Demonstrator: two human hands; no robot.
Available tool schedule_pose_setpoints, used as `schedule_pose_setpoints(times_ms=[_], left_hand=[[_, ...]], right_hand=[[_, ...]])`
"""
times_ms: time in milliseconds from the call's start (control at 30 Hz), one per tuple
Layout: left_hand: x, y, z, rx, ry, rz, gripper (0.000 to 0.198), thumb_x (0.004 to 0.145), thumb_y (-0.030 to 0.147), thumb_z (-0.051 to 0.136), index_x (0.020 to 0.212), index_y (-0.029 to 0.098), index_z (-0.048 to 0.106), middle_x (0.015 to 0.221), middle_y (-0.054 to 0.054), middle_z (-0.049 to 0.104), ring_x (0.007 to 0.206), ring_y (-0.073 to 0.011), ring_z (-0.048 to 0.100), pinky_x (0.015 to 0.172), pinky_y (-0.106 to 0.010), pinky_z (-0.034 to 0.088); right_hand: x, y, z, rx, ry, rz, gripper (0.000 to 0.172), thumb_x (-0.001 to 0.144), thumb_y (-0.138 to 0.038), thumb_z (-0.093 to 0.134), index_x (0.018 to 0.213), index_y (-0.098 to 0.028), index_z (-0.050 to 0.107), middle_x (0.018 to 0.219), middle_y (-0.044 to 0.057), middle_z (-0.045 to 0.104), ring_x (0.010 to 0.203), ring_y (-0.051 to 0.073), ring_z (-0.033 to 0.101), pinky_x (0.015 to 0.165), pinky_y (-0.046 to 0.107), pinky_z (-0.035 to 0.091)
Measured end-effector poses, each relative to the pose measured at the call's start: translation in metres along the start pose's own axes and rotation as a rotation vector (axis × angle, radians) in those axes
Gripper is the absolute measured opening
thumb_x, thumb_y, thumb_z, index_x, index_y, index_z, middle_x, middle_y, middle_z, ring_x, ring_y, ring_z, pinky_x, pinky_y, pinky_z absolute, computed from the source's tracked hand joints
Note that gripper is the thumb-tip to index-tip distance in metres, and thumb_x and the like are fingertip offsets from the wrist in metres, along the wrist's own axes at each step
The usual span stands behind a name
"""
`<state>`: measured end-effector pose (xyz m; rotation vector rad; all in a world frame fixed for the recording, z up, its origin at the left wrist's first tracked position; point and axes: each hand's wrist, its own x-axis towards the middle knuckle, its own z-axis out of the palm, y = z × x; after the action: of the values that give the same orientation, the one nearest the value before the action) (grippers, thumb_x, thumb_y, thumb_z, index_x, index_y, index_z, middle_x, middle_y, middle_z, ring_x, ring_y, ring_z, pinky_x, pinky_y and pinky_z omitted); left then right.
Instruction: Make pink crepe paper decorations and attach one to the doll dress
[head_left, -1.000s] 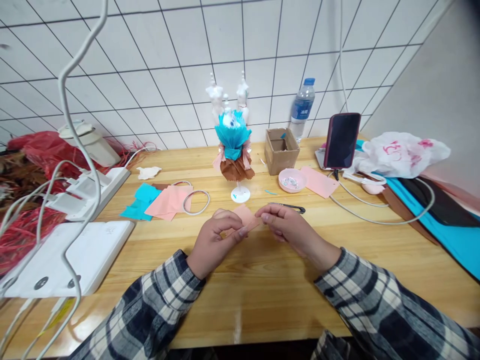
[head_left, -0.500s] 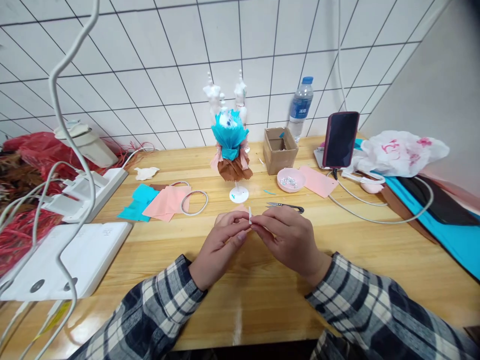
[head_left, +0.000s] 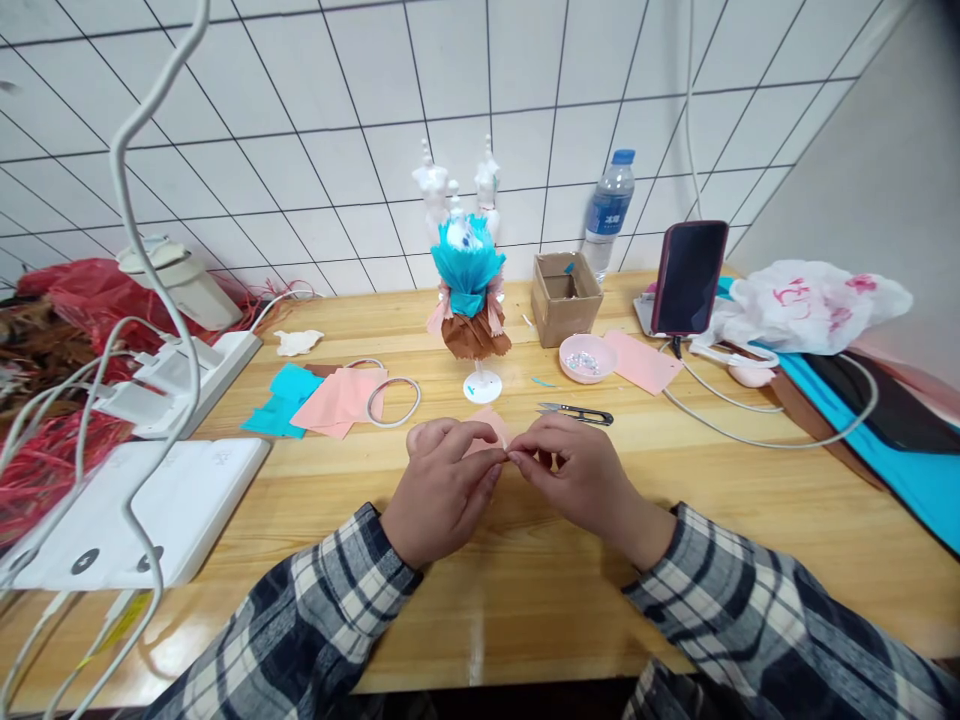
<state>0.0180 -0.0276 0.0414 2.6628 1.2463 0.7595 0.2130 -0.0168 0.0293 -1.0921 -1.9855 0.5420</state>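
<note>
As left hand (head_left: 448, 485) holds pink paper (head_left: 491, 420), right hand (head_left: 581, 470) pinched together, white characters (head_left: 612, 219) label the bottle (head_left: 611, 200).

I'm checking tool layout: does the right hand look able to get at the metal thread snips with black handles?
Probably yes: the metal thread snips with black handles lie just beyond the right hand, handles uncovered. Its fingertips meet the left hand's, so it would likely need freeing first.
</note>
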Motion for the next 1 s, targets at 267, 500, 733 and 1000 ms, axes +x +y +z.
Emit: schedule_pose_setpoints(times_ms=[267,500,733,1000], left_hand=[[0.001,-0.003,0.005,-0.091,-0.001,-0.062,0.022,0.092,0.028,0.052,0.104,0.028,0.071,0.102,-0.006,0.064,0.092,-0.0218,0.049,0.081,-0.039,0.034],[0.004,-0.005,0.007,-0.234,0.042,-0.144,0.018,0.09,0.031,0.057,0.085,0.022,0.072,0.089,-0.005,0.066,0.088,-0.0204,0.053,0.08,-0.038,0.038],[0.006,-0.003,0.009,-0.22,0.106,-0.166,0.017,0.086,0.026,0.058,0.077,0.02,0.07,0.082,-0.005,0.067,0.081,-0.0198,0.054,0.076,-0.037,0.04],[0.009,-0.003,0.008,-0.262,0.129,-0.219,0.016,0.081,0.022,0.059,0.068,0.02,0.067,0.075,-0.004,0.069,0.076,-0.0193,0.057,0.073,-0.035,0.043]], right_hand=[[0.006,0.006,0.003,0.571,-0.146,0.551,0.022,0.081,-0.037,0.064,0.075,-0.017,0.071,0.054,-0.003,0.055,0.048,0.009,0.045,0.044,0.022,0.034],[0.003,0.004,0.005,0.446,-0.075,0.365,0.013,0.078,-0.03,0.069,0.075,-0.019,0.075,0.069,0.001,0.065,0.057,0.011,0.052,0.052,0.024,0.04],[-0.001,-0.002,0.012,0.404,0.013,0.299,0.011,0.081,-0.024,0.067,0.078,-0.018,0.075,0.07,0.003,0.067,0.06,0.013,0.055,0.054,0.025,0.043],[-0.007,-0.005,0.017,0.295,0.072,0.147,0.009,0.082,-0.02,0.068,0.085,-0.02,0.076,0.074,0.002,0.069,0.063,0.012,0.058,0.056,0.024,0.046]])
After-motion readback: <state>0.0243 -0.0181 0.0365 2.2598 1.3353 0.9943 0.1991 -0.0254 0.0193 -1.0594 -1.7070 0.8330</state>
